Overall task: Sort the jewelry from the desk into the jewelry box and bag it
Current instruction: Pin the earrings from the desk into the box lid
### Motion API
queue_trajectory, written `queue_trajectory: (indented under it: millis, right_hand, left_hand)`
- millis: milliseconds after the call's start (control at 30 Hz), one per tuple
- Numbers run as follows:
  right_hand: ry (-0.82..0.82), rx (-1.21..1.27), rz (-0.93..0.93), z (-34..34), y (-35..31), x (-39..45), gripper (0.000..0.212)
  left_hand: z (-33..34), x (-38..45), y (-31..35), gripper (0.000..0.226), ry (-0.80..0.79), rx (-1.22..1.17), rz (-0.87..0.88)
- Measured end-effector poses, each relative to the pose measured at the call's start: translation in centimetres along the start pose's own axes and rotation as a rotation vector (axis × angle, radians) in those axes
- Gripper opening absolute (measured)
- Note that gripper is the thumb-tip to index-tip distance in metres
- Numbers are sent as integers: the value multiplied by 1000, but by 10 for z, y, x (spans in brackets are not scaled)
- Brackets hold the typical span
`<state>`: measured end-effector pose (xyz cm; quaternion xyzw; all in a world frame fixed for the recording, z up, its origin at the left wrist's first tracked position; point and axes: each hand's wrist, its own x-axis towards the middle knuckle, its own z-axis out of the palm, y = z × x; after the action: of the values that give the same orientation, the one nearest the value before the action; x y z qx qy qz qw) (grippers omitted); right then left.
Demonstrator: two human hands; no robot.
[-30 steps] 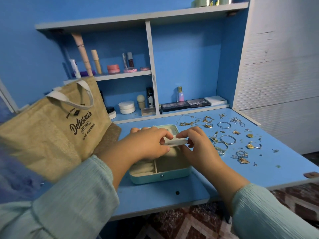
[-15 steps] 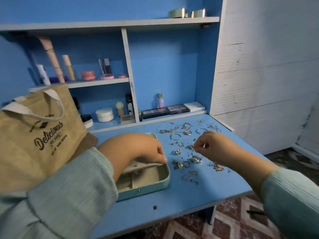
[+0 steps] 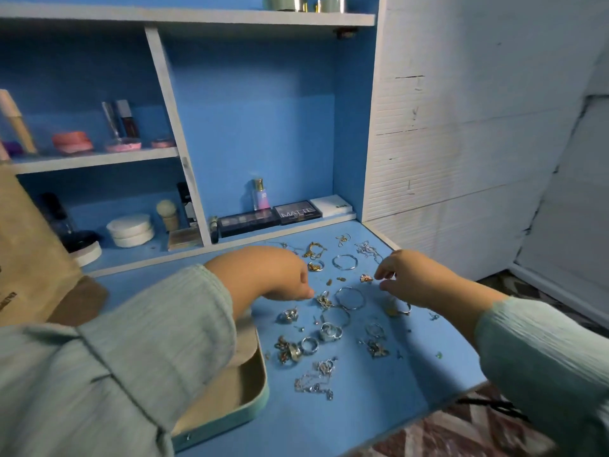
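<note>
Now: both hands off open mint-green jewelry box [image 3: 253,407], over scattered gold and silver jewelry [image 3: 326,331] — left hand [image 3: 283,278] and right hand [image 3: 408,278] loosely curled, holding nothing; picking begins

Silver and gold jewelry [image 3: 329,311] is seen scattered across the blue desk [image 3: 379,390], spread between and below the left hand [image 3: 283,278] and the right hand [image 3: 408,278]: thin hoops, rings, tangled chains and small charms (several too blurred to be told apart). An open mint-green jewelry box [image 3: 240,390] with a beige lining is partly hidden beneath the left forearm. A tan bag [image 3: 29,258] is cut off far left of the left hand.
</note>
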<state>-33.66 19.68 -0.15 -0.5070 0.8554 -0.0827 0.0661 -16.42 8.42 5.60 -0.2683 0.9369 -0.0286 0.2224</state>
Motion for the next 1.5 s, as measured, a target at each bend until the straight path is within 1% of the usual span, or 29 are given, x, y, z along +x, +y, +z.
queue_trajectory:
  millis: [100,200,300,433,600,733,833,1067,1233,1500]
  right_hand:
    - [-6,-35,-32,3,-1,11,30]
    - [-39,-67,-49,10,1,21,30]
    - [-65,-97,-52,16,3,26,31]
    - [-50,-54,-49,16,8,30,25]
    - [-100,-43,-35,14,10,32,25]
    - [-160,-127,-24,15,9,39,29]
    - [-195,-189,-28,15,8,44,28]
    - [-129,-251,-76,21,11,43,23]
    - [-94,-163,-97,15,6,32,22]
    - [81,219,15,3,-2,14,22]
  left_hand:
    - [5,30,-3,31,105,-102,13]
    - [10,54,-1,25,170,-201,37]
    - [11,71,5,23,230,-271,65]
    - [11,91,15,25,283,-338,108]
    - [12,110,30,26,361,-243,128]
    - [15,120,37,26,400,-126,135]
    - [16,124,40,22,432,-66,127]
    - [13,127,43,16,437,-32,90]
    - [14,126,46,17,428,3,74]
    - [2,97,39,24,337,-101,19]
